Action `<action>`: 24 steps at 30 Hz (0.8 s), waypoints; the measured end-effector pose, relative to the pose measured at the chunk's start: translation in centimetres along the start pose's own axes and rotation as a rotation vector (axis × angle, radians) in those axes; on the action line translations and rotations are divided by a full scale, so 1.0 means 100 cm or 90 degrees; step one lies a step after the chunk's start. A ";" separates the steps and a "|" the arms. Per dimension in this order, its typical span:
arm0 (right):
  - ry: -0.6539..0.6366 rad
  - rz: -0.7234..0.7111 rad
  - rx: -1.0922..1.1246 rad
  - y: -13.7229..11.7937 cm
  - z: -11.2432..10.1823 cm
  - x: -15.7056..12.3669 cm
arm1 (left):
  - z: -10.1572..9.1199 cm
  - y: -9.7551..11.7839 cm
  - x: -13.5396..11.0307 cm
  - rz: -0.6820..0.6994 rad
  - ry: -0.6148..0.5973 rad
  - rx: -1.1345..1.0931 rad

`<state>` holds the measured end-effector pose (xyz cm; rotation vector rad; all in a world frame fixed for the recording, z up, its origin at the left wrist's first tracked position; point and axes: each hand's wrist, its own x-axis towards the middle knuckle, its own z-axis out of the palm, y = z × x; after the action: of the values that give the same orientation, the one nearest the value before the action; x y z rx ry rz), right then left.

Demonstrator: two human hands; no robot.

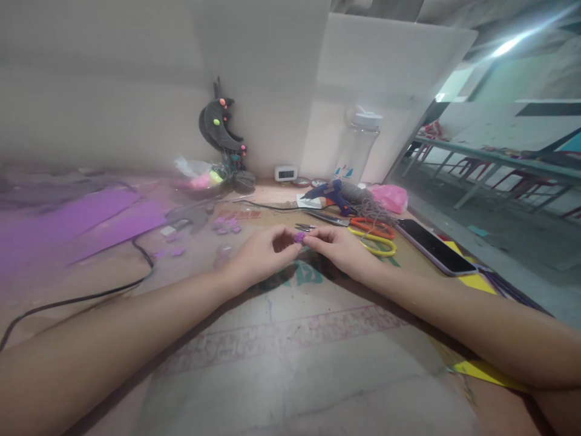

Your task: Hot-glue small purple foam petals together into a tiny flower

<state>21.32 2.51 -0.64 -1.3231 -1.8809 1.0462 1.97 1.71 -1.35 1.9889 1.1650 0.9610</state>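
A small purple flower-like piece (pixel 300 237) is pinched between both hands above the middle of the table. My left hand (pixel 267 251) is closed, its thumb and fingertips on the piece's left side. Closed the same way, my right hand (pixel 338 247) grips its right side. Several small purple cutouts (pixel 226 226) lie to the left of my hands, with more purple cutouts (pixel 170 252) farther left. Scissors with orange handles (pixel 372 227) and scissors with yellow handles (pixel 379 243) rest just beyond my right hand.
A blue glue gun (pixel 334 197), grey yarn (pixel 358 197), a clear bottle (pixel 356 148) and a pink bag (pixel 391 198) stand at the back right. A phone (pixel 436 247) lies right. Purple sheets (pixel 100 221) and a black cable (pixel 82 298) are left. A dark crescent ornament (pixel 218 124) stands behind.
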 end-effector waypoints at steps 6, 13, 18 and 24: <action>0.006 -0.043 -0.034 0.002 -0.001 0.003 | -0.001 0.001 -0.001 0.023 0.002 0.055; 0.011 -0.103 -0.094 0.001 -0.002 0.003 | -0.002 -0.004 0.000 -0.015 -0.012 0.008; 0.040 -0.155 -0.160 0.003 -0.003 0.000 | -0.003 -0.006 0.002 -0.022 0.021 0.015; 0.114 -0.319 -0.249 0.003 -0.006 0.000 | -0.003 -0.002 0.001 -0.030 0.007 0.009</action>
<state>21.96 2.72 -0.57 -1.0117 -2.1832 0.3082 1.66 1.88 -1.29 1.9612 1.2217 0.9437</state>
